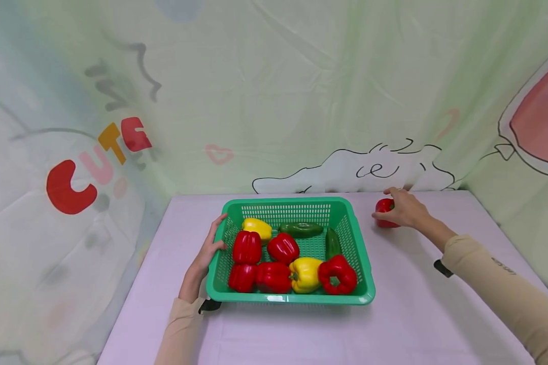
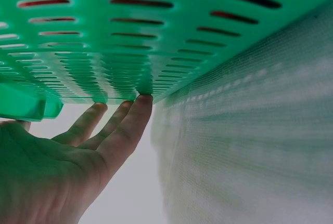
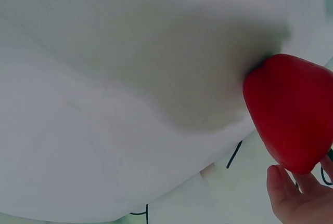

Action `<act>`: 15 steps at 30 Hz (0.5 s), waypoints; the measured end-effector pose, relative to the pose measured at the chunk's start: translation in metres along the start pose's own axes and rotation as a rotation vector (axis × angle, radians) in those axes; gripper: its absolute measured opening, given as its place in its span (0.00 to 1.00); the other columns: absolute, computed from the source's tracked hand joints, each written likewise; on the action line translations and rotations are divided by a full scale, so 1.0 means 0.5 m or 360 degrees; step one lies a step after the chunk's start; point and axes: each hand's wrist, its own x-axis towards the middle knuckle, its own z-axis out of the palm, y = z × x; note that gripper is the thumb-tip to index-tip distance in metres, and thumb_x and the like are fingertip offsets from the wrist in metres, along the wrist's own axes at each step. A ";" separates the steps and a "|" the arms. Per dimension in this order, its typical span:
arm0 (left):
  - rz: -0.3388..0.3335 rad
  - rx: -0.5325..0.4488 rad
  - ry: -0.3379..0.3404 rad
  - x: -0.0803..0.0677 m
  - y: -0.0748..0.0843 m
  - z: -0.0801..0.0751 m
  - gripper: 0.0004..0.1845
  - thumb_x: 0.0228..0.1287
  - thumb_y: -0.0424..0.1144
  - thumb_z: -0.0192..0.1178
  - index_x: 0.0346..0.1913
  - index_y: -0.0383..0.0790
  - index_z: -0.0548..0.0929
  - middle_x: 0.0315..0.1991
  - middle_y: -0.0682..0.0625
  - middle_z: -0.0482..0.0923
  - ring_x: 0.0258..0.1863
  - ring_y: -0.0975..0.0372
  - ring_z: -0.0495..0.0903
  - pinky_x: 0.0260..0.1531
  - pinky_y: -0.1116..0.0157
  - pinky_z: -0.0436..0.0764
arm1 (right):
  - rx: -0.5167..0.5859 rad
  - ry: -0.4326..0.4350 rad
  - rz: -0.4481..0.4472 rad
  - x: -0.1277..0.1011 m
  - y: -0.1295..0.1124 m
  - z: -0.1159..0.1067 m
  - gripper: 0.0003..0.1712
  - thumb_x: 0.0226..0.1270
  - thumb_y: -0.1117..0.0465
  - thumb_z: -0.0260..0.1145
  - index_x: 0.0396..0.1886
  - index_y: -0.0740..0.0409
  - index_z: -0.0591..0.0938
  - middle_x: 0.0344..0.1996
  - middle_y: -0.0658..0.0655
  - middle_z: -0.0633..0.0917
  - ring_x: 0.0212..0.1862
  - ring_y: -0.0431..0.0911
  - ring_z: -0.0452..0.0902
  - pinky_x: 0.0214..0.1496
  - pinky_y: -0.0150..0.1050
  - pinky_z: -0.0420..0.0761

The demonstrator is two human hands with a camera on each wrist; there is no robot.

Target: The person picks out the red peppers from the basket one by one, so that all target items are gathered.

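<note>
A green plastic basket (image 1: 289,299) stands on the table with red bell peppers (image 1: 274,277), yellow bell peppers (image 1: 306,275) and green cucumber-like vegetables (image 1: 300,229) inside. My left hand (image 1: 208,249) holds the basket's left side, thumb over the rim. In the left wrist view, the left hand's fingers (image 2: 125,130) touch the basket's slotted outer surface from below. To the right of the basket, my right hand (image 1: 407,209) grips a single red bell pepper (image 1: 385,213) by its top, between thumb and fingers. The right wrist view shows that pepper (image 3: 291,109) close up, beside its shadow.
A pale lilac cloth (image 1: 301,334) covers the table. Printed curtains (image 1: 278,101) hang behind it and at both sides, close to the table's back edge.
</note>
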 end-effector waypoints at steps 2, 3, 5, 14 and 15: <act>0.0003 -0.0002 -0.0006 0.001 0.000 0.001 0.46 0.51 0.29 0.43 0.78 0.53 0.48 0.76 0.40 0.45 0.69 0.38 0.56 0.53 0.41 0.72 | 0.0000 0.0005 -0.0008 -0.003 -0.003 -0.005 0.49 0.55 0.48 0.73 0.66 0.74 0.62 0.54 0.77 0.69 0.55 0.71 0.66 0.46 0.63 0.78; 0.0003 -0.0003 -0.0006 0.001 -0.001 0.000 0.46 0.51 0.29 0.43 0.78 0.52 0.48 0.76 0.40 0.45 0.69 0.38 0.56 0.54 0.41 0.72 | 0.0000 0.0008 -0.0015 -0.004 -0.004 -0.008 0.49 0.55 0.48 0.72 0.66 0.73 0.62 0.53 0.77 0.69 0.54 0.71 0.67 0.45 0.63 0.79; 0.0004 -0.0003 -0.0007 0.001 -0.002 0.000 0.46 0.52 0.29 0.43 0.78 0.52 0.48 0.76 0.40 0.45 0.69 0.38 0.56 0.54 0.42 0.72 | 0.0000 0.0020 -0.0035 -0.007 -0.008 -0.014 0.48 0.56 0.47 0.71 0.66 0.73 0.62 0.53 0.77 0.69 0.53 0.70 0.67 0.44 0.62 0.79; 0.0012 0.0010 0.0014 -0.001 0.000 0.001 0.46 0.52 0.29 0.44 0.78 0.53 0.49 0.76 0.40 0.46 0.68 0.39 0.57 0.53 0.46 0.72 | -0.0063 0.0104 -0.0365 -0.062 -0.103 -0.044 0.44 0.56 0.50 0.73 0.66 0.69 0.68 0.59 0.74 0.71 0.54 0.66 0.70 0.44 0.60 0.80; 0.0008 0.0013 0.0013 -0.002 0.000 0.000 0.46 0.51 0.29 0.44 0.78 0.52 0.49 0.76 0.40 0.46 0.68 0.39 0.56 0.53 0.47 0.72 | -0.0027 0.0086 -0.0447 -0.074 -0.120 -0.046 0.43 0.56 0.52 0.74 0.66 0.68 0.69 0.59 0.73 0.72 0.51 0.64 0.72 0.43 0.58 0.81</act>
